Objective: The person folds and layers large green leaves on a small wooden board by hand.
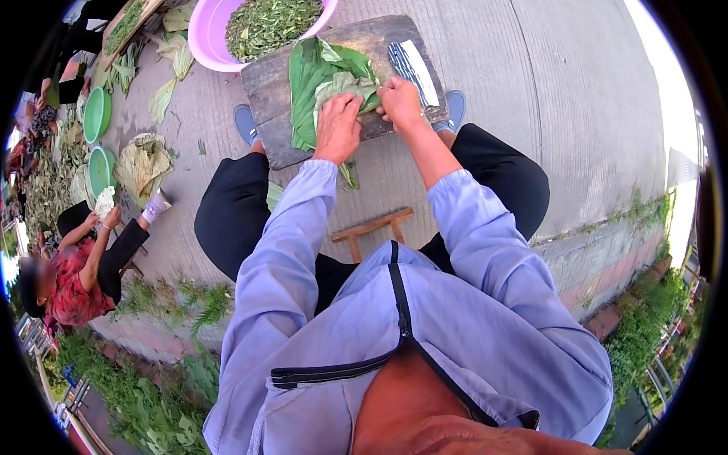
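Observation:
Large green leaves (303,87) lie stacked on a dark wooden board (265,98) between my feet. My left hand (339,127) rests on the paler top leaf (345,85) with its fingers stretched out, pressing it down. At the right edge of the leaves, my right hand (400,102) is closed in a pinch on the leaf edge. Just beyond it on the board lies a flat, cleaver-like thing (413,70) with dark stripes and a white edge; its handle cannot be made out.
A pink basin (206,38) of chopped leaves (269,26) touches the board's far side. Green basins (97,114) and loose leaves (144,163) are on the ground to the left. Another person (80,280) sits at left holding a pale leaf. A wooden stool (371,225) shows beneath me.

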Available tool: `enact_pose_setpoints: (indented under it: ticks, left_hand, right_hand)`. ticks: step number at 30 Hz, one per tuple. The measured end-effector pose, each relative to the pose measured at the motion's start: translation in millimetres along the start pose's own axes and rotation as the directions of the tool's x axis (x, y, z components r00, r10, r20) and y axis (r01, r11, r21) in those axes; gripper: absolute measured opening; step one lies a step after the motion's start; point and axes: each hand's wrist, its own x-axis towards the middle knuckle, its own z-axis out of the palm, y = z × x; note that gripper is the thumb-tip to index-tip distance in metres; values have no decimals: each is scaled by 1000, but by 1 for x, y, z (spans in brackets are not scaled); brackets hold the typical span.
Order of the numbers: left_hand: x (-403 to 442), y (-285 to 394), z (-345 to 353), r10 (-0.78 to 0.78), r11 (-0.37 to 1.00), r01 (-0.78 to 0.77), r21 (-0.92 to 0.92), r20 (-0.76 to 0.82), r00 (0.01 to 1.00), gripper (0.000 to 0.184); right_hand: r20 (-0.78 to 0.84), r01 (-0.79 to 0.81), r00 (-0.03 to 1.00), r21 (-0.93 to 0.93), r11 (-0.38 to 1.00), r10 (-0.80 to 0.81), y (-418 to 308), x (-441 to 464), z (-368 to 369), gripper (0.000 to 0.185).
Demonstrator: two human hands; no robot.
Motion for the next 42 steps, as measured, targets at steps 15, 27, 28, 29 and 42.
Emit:
enact_pose_setpoints:
  ticks: [15, 27, 28, 29, 42]
  left_hand:
    - [-33, -2, -5, -81, 974, 55, -222, -113, 990, 33]
    - [-24, -23, 8, -495, 733, 339, -590, -121, 861, 25]
    - [-22, -24, 8, -508, 728, 355, -586, -114, 854, 26]
    - [-22, -24, 8, -521, 723, 372, -583, -106, 847, 27]
    - [-14, -32, 7, -525, 810, 440, -387, -146, 838, 41]
  right_hand:
    - [275, -335, 934, 451, 827, 228, 18, -44, -20, 5]
    - [206, 72, 969, 294, 953, -137, 11, -62, -9, 8]
    - [178, 257, 943, 140, 956, -280, 13, -59, -7, 9]
    - [174, 428, 892, -21, 904, -418, 15, -57, -4, 11]
    - [665, 842, 379, -536, -59, -644, -19, -46, 1, 20]
